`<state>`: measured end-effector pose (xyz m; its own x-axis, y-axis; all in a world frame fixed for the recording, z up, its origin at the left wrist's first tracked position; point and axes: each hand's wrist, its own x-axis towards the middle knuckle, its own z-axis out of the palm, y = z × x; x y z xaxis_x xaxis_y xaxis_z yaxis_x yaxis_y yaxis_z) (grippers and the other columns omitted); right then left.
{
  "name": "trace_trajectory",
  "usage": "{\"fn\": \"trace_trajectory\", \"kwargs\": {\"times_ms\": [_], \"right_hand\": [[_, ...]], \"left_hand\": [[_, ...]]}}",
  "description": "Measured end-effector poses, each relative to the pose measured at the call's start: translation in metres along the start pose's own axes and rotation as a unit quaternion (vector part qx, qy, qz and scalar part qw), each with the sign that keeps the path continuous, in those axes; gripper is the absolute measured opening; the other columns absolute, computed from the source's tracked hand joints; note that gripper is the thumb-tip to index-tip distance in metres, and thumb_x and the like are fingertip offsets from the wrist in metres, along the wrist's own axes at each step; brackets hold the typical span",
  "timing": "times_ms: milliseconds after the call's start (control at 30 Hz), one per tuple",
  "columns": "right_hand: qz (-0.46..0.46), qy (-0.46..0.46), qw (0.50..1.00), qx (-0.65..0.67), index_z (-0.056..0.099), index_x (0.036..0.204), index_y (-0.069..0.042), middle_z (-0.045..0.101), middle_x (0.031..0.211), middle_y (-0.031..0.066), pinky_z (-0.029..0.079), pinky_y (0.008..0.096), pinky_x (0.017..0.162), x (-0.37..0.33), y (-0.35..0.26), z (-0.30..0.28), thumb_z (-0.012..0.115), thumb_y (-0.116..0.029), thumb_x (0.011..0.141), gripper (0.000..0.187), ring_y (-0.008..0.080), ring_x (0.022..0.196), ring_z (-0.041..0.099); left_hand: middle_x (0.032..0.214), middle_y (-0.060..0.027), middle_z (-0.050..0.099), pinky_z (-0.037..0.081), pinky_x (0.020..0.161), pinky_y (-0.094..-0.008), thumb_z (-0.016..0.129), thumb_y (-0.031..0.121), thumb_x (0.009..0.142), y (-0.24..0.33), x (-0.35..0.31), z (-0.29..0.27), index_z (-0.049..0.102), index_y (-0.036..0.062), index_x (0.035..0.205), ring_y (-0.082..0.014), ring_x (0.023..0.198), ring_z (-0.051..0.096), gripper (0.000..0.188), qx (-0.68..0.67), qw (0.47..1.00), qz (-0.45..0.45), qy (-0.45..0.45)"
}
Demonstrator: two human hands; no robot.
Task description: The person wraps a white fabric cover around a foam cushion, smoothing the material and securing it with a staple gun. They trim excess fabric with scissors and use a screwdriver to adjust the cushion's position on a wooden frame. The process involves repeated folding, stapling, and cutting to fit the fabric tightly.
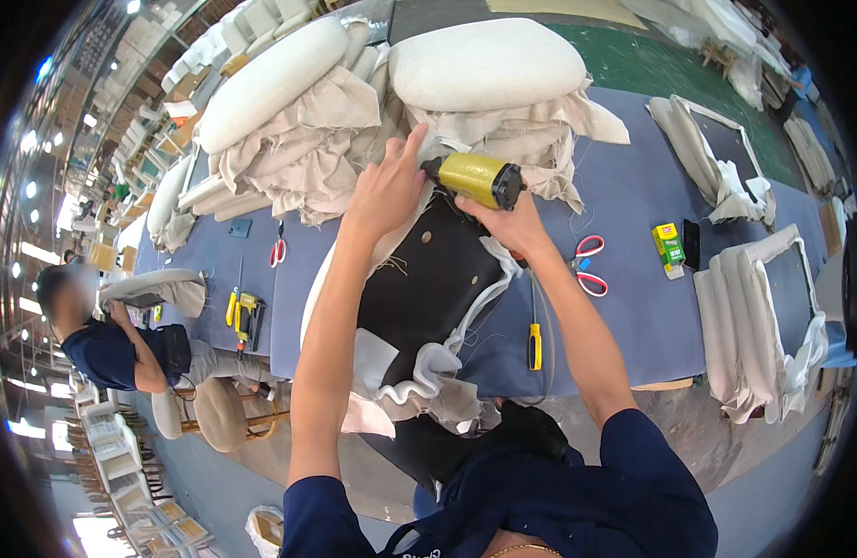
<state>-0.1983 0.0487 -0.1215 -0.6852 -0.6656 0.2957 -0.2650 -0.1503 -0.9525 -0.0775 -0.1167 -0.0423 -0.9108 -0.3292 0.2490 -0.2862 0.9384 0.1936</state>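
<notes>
A chair cushion lies underside up before me, its black backing [419, 279] facing up and its beige fabric cover [331, 256] folded in around the edges. In my right hand [510, 223] is a yellow pneumatic staple gun [478, 179], its nose at the cushion's far edge. Beside that nose, my left hand [388, 191] rests at the same edge, fingers stretched forward and slightly apart. Its fingertips lie against the beige cloth; the thumb is mostly hidden. White edging and loose fabric [428, 372] bunch at the near end.
Padded beige cushions [489, 65] with draped fabric stand at the back. Red-handled scissors [589, 265], a yellow screwdriver [535, 346] and a green-yellow box [668, 249] lie to the right. Stacked covers [744, 316] sit at far right. A co-worker [112, 335] works at left, near another staple gun [250, 321].
</notes>
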Motion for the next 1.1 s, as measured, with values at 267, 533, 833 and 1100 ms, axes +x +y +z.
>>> {"fn": "trace_trajectory", "kwargs": {"times_ms": [267, 533, 833, 1100], "right_hand": [[0.096, -0.018, 0.995, -0.006, 0.068, 0.122, 0.0, 0.071, 0.122, 0.0159, 0.051, 0.0405, 0.101, -0.027, -0.008, -0.003, 0.091, -0.035, 0.072, 0.065, 0.0284, 0.112, 0.067], [-0.026, 0.076, 0.997, -0.002, 0.062, 0.122, -0.001, 0.069, 0.109, 0.0202, 0.053, 0.0416, 0.092, -0.043, 0.017, 0.016, 0.083, -0.03, 0.081, 0.054, 0.0303, 0.102, 0.068], [0.16, 0.035, 0.986, -0.029, 0.065, 0.122, 0.004, 0.073, 0.105, 0.0186, 0.055, 0.0416, 0.092, -0.035, 0.008, 0.019, 0.086, -0.038, 0.075, 0.067, 0.0271, 0.1, 0.071], [0.02, 0.027, 0.995, 0.095, 0.075, 0.108, -0.001, 0.077, 0.105, 0.0112, 0.055, 0.0356, 0.088, -0.032, -0.004, 0.031, 0.083, -0.016, 0.081, 0.032, 0.0205, 0.096, 0.074]], "left_hand": [[0.148, -0.0235, 0.05, 0.054, 0.084, -0.0526, 0.069, 0.001, 0.076, -0.003, 0.004, 0.009, 0.031, 0.0124, 0.158, -0.0498, 0.108, 0.063, 0.091, -0.011, 0.997, 0.077, 0.02], [0.149, -0.0123, 0.05, 0.036, 0.116, -0.0368, 0.053, 0.048, 0.104, -0.044, -0.003, -0.018, 0.041, 0.0021, 0.154, -0.0255, 0.136, 0.05, 0.069, -0.553, 0.799, -0.147, -0.186], [0.146, -0.0285, 0.053, 0.041, 0.112, -0.0488, 0.046, 0.019, 0.105, -0.071, -0.015, 0.044, 0.055, -0.0037, 0.139, -0.0431, 0.134, 0.052, 0.042, 0.199, 0.966, 0.167, 0.012], [0.12, -0.0224, 0.059, 0.053, 0.08, -0.0534, 0.057, 0.023, 0.102, -0.004, -0.042, -0.003, 0.029, 0.0134, 0.159, -0.0459, 0.094, 0.065, 0.064, 0.077, 0.996, 0.001, 0.033]]}}
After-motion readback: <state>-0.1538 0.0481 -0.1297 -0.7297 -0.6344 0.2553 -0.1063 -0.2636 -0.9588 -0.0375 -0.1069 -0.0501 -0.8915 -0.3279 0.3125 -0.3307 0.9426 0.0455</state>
